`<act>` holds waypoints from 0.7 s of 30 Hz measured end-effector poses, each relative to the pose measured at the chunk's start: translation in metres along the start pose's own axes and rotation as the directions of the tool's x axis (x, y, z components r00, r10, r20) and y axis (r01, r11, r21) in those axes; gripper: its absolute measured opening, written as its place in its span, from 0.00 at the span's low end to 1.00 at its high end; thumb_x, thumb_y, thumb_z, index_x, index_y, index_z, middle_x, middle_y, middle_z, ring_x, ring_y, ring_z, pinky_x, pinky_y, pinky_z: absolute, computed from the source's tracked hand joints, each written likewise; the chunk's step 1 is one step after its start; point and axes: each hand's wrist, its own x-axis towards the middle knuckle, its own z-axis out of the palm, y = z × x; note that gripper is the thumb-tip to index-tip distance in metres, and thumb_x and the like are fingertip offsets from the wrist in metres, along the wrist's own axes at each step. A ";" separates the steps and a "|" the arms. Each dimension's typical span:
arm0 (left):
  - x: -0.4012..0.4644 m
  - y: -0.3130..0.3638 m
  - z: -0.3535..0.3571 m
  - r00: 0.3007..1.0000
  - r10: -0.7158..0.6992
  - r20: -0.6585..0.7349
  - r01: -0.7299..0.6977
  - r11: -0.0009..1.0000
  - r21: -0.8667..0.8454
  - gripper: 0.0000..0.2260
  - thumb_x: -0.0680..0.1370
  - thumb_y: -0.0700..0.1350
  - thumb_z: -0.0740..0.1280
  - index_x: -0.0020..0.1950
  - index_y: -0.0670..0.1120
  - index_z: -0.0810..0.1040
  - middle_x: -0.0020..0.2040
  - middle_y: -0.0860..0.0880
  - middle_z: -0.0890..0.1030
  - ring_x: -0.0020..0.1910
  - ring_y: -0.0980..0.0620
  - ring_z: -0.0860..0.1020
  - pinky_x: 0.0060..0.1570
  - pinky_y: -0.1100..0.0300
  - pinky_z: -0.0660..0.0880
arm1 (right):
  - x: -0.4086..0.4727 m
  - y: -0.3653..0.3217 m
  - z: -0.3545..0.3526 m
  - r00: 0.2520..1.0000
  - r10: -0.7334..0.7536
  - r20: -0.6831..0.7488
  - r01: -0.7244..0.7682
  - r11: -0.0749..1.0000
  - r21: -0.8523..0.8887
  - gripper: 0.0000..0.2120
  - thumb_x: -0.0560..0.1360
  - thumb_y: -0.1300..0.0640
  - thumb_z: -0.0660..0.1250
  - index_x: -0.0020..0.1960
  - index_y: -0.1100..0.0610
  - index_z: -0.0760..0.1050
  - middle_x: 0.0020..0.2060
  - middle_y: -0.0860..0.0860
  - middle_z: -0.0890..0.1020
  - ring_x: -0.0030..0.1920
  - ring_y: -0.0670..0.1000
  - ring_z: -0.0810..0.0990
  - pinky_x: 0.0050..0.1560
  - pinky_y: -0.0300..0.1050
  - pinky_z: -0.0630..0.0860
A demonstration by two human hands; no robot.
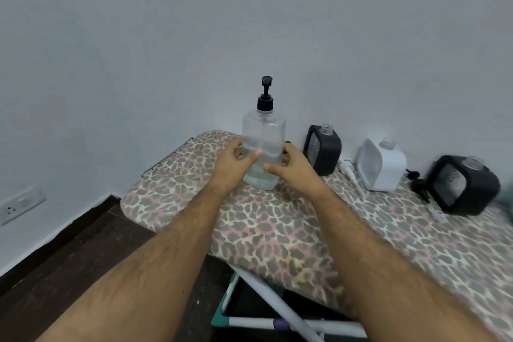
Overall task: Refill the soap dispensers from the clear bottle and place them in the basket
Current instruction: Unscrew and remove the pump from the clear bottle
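The left hand (234, 162) grips the clear pump bottle (263, 147) low down; the right hand (291, 165), fingers half-curled, cups its other side.

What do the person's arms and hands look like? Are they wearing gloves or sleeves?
No gloves and no sleeves show. Both forearms are bare and hairy from the bottom edge of the picture up to the wrists. The left hand and right hand are bare too, with short nails. No rings, watch or bracelets are visible.
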 end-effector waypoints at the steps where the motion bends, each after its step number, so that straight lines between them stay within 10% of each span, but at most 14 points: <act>1: -0.009 0.004 0.007 1.000 0.000 0.012 0.000 1.000 -0.004 0.18 0.74 0.52 0.74 0.62 0.55 0.75 0.61 0.50 0.81 0.61 0.51 0.79 0.60 0.47 0.78 | -0.012 0.000 -0.007 1.000 -0.001 -0.011 0.001 1.000 -0.007 0.25 0.72 0.57 0.76 0.66 0.53 0.72 0.59 0.49 0.80 0.59 0.50 0.80 0.59 0.50 0.79; 21: -0.175 0.093 0.237 0.877 0.130 0.463 -0.131 0.991 -0.029 0.24 0.76 0.50 0.73 0.70 0.50 0.70 0.59 0.53 0.79 0.56 0.52 0.80 0.54 0.51 0.81 | -0.277 0.021 -0.226 0.961 0.125 -0.248 -0.123 0.992 0.026 0.23 0.75 0.64 0.72 0.68 0.54 0.72 0.56 0.53 0.82 0.56 0.49 0.83 0.58 0.48 0.80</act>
